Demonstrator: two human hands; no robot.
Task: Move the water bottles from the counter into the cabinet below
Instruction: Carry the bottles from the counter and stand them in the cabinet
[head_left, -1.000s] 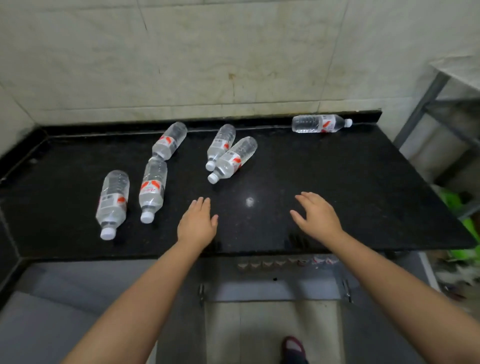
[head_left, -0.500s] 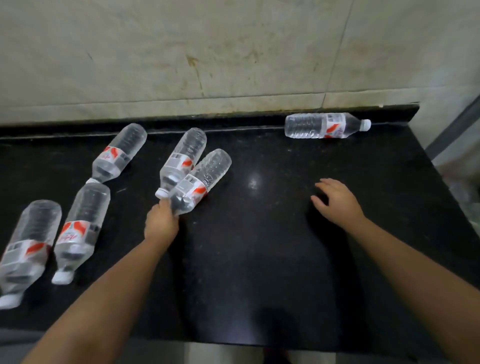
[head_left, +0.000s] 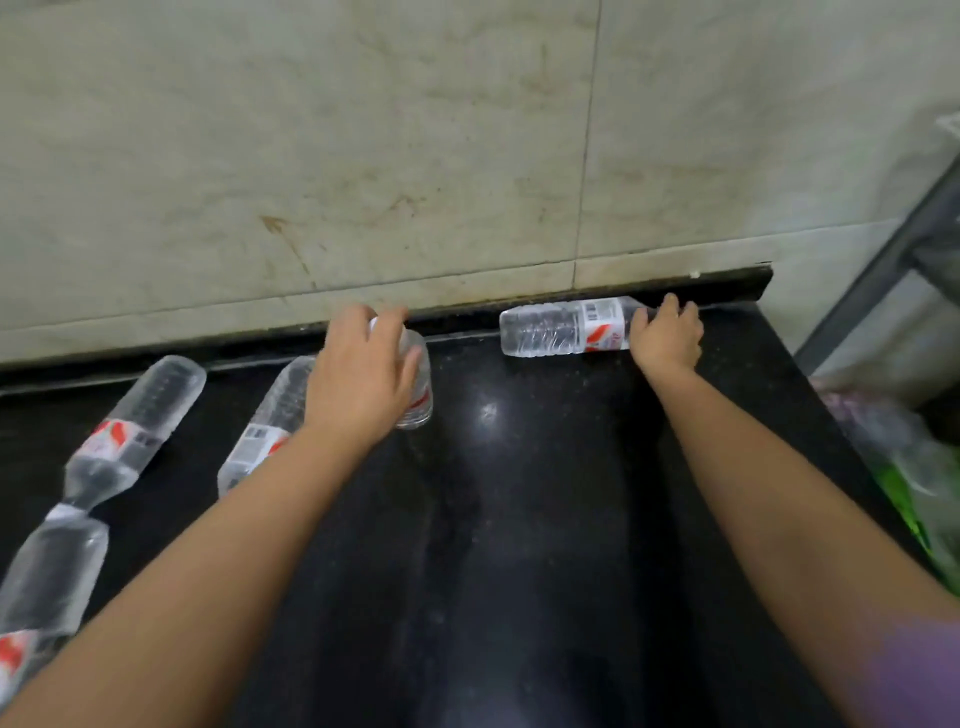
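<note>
Several clear water bottles with red-and-white labels are on the black counter (head_left: 519, 519). My left hand (head_left: 363, 379) is shut on one bottle (head_left: 418, 387) and holds it upright, its cap hidden by my fingers. My right hand (head_left: 667, 335) grips the cap end of a bottle (head_left: 561, 327) lying along the back wall. Another bottle (head_left: 270, 426) lies just left of my left wrist. Further left lies one more (head_left: 137, 431), and a fourth (head_left: 47, 582) is at the left edge. The cabinet below is out of view.
A tiled wall (head_left: 415, 156) rises right behind the counter. A grey metal rack (head_left: 883, 270) stands to the right of the counter's end. Green and clear plastic bags (head_left: 914, 478) lie below it.
My left hand has taken hold of a bottle and stood it upright. My right hand reached to the back wall and grasped the lone bottle's cap end. The view has moved closer.
</note>
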